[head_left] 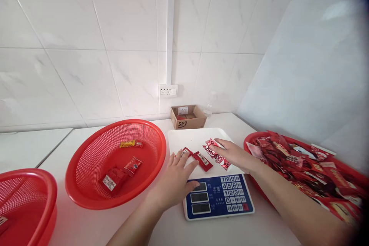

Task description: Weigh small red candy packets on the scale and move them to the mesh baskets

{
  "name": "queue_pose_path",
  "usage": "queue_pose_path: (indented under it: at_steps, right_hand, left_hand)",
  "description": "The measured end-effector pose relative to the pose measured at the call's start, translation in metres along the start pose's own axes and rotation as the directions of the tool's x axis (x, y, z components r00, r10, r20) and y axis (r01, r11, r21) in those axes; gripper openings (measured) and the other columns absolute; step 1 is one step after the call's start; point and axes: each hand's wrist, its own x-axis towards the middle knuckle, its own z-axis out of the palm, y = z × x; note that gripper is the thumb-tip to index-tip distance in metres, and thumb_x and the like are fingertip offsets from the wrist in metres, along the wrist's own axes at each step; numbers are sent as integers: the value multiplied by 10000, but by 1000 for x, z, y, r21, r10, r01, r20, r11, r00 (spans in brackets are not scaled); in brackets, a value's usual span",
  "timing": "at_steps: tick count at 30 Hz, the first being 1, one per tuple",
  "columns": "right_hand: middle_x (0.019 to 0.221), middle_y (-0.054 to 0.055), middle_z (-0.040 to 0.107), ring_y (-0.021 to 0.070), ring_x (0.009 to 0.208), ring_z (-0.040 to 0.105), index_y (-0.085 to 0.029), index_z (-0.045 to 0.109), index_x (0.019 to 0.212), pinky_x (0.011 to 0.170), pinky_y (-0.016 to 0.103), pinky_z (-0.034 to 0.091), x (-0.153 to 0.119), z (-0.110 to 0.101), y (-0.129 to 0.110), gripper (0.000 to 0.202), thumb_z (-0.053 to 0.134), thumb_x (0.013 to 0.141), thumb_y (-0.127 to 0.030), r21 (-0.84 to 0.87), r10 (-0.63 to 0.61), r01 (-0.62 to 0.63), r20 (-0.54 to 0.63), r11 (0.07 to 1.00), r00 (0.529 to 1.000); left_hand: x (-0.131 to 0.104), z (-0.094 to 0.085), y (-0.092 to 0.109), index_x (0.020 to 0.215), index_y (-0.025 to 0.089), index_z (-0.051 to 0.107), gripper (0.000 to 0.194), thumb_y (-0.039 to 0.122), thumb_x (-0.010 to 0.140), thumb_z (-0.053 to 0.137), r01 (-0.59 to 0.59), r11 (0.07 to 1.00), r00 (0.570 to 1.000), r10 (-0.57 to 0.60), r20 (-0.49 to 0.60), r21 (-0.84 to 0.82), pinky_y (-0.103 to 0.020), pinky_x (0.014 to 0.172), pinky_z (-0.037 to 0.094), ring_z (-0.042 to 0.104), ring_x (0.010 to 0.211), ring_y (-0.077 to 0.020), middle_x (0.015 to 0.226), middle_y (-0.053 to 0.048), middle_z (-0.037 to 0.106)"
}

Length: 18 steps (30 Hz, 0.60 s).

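Observation:
A digital scale (219, 196) with a white weighing plate (178, 137) and a blue keypad panel stands on the white table. My left hand (180, 178) is over the plate's left side, fingers spread, its fingertips at a red packet (186, 152) that they partly cover. Beside it, another red packet (203, 161) lies on the plate. Above the plate's right side, my right hand (227, 150) is closed on a pink-and-red packet (212, 148). A second pink-and-red packet (223, 162) shows just below those fingers; whether it is held is unclear.
The middle red basket (115, 200) holds several packets. Another red basket (47, 196) stands at the far left. A basket heaped with red packets (296, 161) is on the right. Behind the scale are a cardboard box (191, 123) and a clear bottle (210, 104).

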Motion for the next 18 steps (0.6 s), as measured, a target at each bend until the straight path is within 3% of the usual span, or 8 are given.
queue_pose_path:
  at_steps: [5,8,12,18]
  right_hand:
    - [1110,56,687,244,1021,633,-218,651,1056,903,377,489,11,-1,10,336,496,841,-424,-183,-66,52,-70,982,995]
    - [1093,45,694,241,986,646,-231,648,1049,848,367,506,16,-3,18,324,479,844,-415,-305,-63,32,-90,952,994]
    - [1152,42,673,217,977,649,-233,621,1064,804,317,500,20,-5,27,316,458,855,-406,-413,-59,-3,-137,911,989]
    - [1173,115,632,244,1021,612,-188,544,1084,839,347,447,35,3,35,286,477,856,-347,-514,-84,-57,-247,856,965]
  left_hand:
    - [2,0,1,1390,228,394,544,347,885,561,114,989,993,-115,-4,91,-598,1101,207,213,1401,-361,1506,-144,320]
    - [2,0,1,1354,200,439,513,346,880,569,108,987,992,-114,51,118,-597,1092,225,276,1382,-348,1489,-158,347]
    - [2,1,2,1323,198,472,485,377,882,566,95,989,995,-98,23,118,-610,1082,239,326,1357,-339,1477,-154,370]
    - [2,3,0,1339,197,456,510,450,900,518,77,988,996,-82,31,132,-638,1080,211,289,1377,-343,1493,-160,338]
